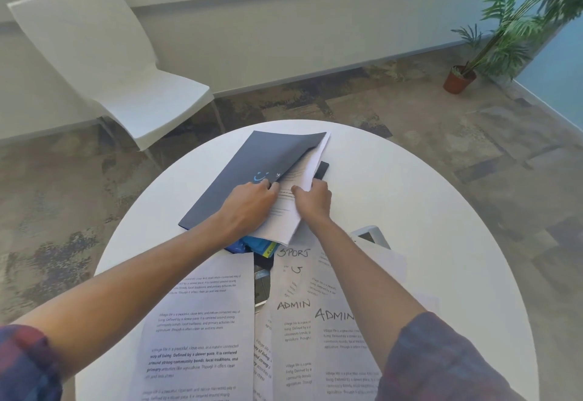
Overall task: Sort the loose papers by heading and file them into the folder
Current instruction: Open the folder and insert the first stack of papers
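hands on folder: left hand [252, 200] pinches dark matte folder [252, 173] cover edge, right hand [312, 198] grips white printed sheets [291, 208] under cover. round white table [410, 211].

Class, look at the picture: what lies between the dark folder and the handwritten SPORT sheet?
In the head view, a blue and yellow packet peeks out between the folder and the SPORT sheet.

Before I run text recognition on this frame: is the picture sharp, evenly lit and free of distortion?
Head view: soft, even light, no glare on the table; wide-angle lens bends the table rim and the wall; handwritten headings read clearly, but small print is soft, and blurred on the sheets at the folder.
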